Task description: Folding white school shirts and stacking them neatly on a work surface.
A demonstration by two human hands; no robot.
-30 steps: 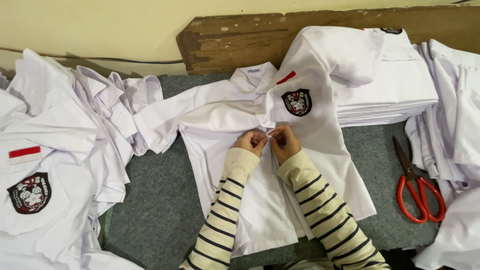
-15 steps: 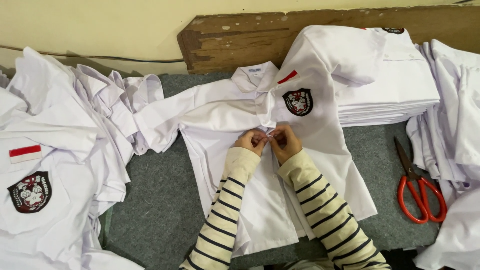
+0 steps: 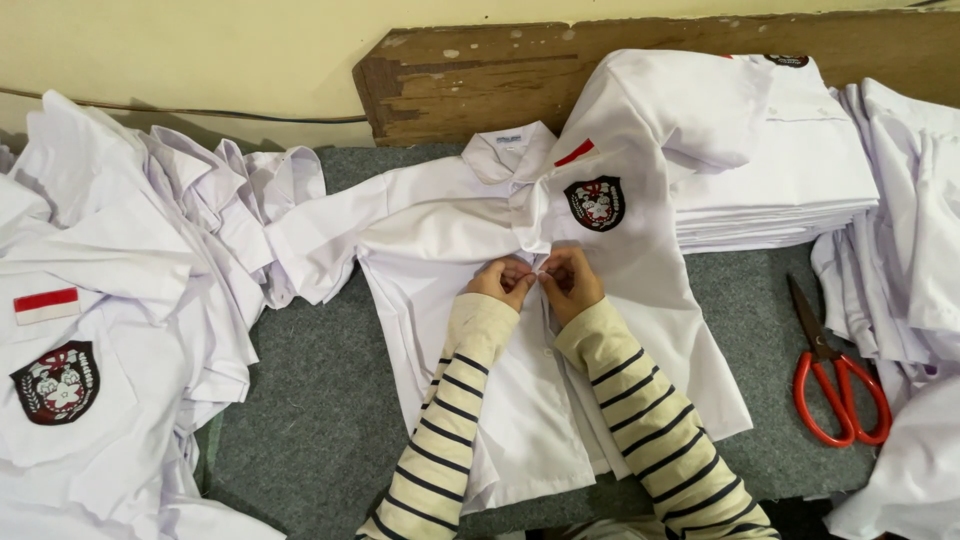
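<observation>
A white short-sleeved shirt [image 3: 430,225] lies face up on the grey felt table top [image 3: 310,420], its collar toward the wall. A dark round badge [image 3: 594,203] and a small red strip [image 3: 574,152] mark its chest. My left hand [image 3: 500,282] and my right hand [image 3: 570,283] meet at the shirt's front placket, just below the collar. Both pinch the fabric edges there, fingers closed. Striped cream sleeves cover both forearms.
Red-handled scissors [image 3: 835,385] lie shut at the right. A neat stack of folded white shirts [image 3: 790,170] sits at the back right. Loose white shirts are heaped at the left [image 3: 110,300] and far right [image 3: 915,230]. A worn wooden board [image 3: 450,75] leans on the wall.
</observation>
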